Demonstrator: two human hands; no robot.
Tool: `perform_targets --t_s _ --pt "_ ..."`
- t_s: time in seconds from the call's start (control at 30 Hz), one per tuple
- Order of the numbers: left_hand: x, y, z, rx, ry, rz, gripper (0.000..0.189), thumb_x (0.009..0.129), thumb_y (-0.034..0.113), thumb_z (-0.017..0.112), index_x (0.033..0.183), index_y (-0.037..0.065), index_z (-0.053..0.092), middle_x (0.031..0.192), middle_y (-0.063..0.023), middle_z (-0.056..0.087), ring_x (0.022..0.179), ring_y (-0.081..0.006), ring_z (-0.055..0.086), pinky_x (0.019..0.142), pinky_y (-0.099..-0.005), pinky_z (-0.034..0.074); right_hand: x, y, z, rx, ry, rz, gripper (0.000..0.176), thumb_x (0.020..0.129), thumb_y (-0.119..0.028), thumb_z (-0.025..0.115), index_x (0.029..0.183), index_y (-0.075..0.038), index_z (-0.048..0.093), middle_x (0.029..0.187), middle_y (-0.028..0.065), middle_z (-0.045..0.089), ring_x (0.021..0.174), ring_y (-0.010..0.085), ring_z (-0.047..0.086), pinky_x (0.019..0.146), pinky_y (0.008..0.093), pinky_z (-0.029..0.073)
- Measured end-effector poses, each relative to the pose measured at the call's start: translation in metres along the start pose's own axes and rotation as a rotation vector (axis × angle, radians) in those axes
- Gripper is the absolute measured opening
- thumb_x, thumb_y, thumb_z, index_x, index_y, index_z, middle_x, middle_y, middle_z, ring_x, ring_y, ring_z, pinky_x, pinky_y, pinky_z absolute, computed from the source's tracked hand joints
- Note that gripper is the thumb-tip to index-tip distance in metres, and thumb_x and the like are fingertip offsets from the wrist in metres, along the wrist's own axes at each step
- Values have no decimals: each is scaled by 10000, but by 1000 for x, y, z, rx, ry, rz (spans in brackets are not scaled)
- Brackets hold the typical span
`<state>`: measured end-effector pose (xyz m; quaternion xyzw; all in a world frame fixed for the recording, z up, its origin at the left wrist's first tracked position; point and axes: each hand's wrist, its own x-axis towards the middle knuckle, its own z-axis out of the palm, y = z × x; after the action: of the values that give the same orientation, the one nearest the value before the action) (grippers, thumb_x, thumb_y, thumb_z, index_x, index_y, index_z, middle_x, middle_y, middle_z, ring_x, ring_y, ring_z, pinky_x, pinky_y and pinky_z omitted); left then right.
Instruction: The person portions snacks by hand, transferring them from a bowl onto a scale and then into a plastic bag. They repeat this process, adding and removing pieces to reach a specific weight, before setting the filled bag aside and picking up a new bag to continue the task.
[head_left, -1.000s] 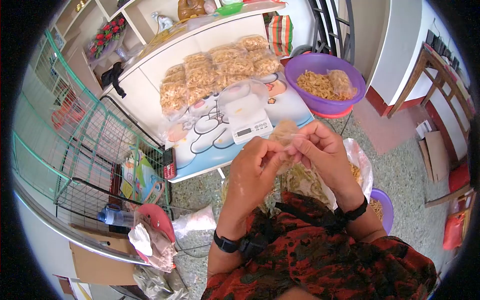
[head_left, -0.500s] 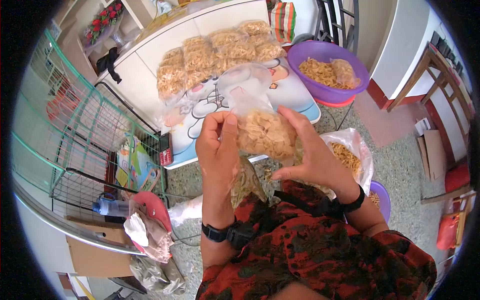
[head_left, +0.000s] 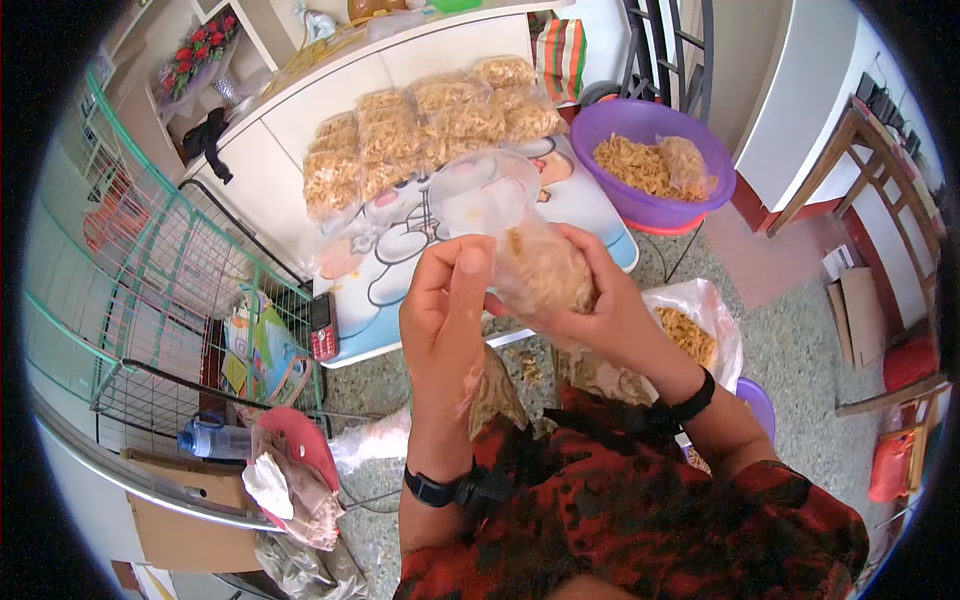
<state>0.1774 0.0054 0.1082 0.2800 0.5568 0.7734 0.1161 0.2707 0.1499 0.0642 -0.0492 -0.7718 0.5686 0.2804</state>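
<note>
Between my hands, above the front edge of the low table (head_left: 375,340), is a clear plastic bag of yellowish dried strips (head_left: 548,272). My right hand (head_left: 605,310) wraps around the bag's right side and underside. With thumb and fingers closed, my left hand (head_left: 445,305) pinches the bag's left edge near its top. Behind the bag, a round translucent plastic dish or lid (head_left: 455,195) lies on the cartoon-printed tabletop. Filled bags of the same strips (head_left: 385,135) are stacked in rows along the back of the table.
A purple basin (head_left: 650,112) of loose strips and one bag stands at the right. An open plastic sack (head_left: 725,325) of strips sits below it. On the left are a wire rack (head_left: 160,300), a phone (head_left: 322,325) and a red stool (head_left: 305,440) with cloths.
The bag has turned and tilted in my hands. My right hand, spread beside it before, now closes around its lower right. My left hand stays at the left edge.
</note>
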Motion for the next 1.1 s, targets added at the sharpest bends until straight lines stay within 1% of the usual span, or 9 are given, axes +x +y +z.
perform_targets --t_s 0.27,0.33,0.4,0.53,0.57,0.67,0.87,0.9,1.1 --pt "29 -51 -61 186 145 -73 316 961 337 574 1006 28 619 858 -16 589 746 -88 547 591 -235 442 72 -6 -97 -136 179 34 760 736 -316 811 1336 -36 439 1147 99 605 1039 178 598 904 332 490" --pt "37 -72 -79 330 183 -106 256 949 292 595 980 39 622 835 -3 585 722 -78 542 596 -230 448 104 -7 -124 -316 239 48 745 743 -323 808 1325 -29 448 1116 95 618 1000 172 613 873 321 504" --pt "42 -98 -98 529 203 -84 225 942 263 605 965 40 623 832 1 583 718 -78 541 600 -229 453 136 -8 -140 -243 236 -44 737 751 -329 805 1320 -22 451 1104 96 623 980 168 619 854 308 509" --pt "53 -142 -126 971 242 228 153 899 171 620 930 21 615 846 -70 577 801 -178 570 672 -300 478 197 -9 -158 -386 213 -196 703 803 -301 758 1362 -39 421 1158 80 593 1030 154 587 891 303 489" --pt "54 -154 -133 1002 245 257 129 877 138 607 920 16 613 869 -116 574 853 -247 570 731 -357 472 214 -6 -159 -432 225 -199 740 789 -313 776 1368 -35 407 1169 88 586 1022 152 587 885 296 488" --pt "58 -164 -137 1100 259 265 94 847 78 603 910 8 609 874 -147 597 826 -323 554 770 -419 439 266 19 -162 -447 195 -245 776 773 -323 794 1375 -35 397 1165 91 588 1025 152 589 887 290 486" --pt "63 -156 -128 1101 238 230 69 827 56 607 880 14 597 854 -157 588 835 -334 551 762 -424 428 358 118 -165 -542 158 -193 745 788 -279 785 1369 -22 396 1160 91 592 1049 165 587 880 293 491" --pt "63 -158 -128 1107 236 228 67 825 55 607 878 14 597 854 -157 587 836 -335 551 762 -425 427 352 107 -152 -658 174 -125 723 804 -232 764 1380 -17 384 1160 97 595 1048 189 586 897 307 484" --pt "68 -160 -127 1144 219 182 87 808 34 615 888 17 585 881 -148 597 847 -336 550 768 -435 425 397 175 -139 -960 53 -265 691 791 -165 741 1382 -56 399 1251 159 544 1150 309 533 948 392 450"
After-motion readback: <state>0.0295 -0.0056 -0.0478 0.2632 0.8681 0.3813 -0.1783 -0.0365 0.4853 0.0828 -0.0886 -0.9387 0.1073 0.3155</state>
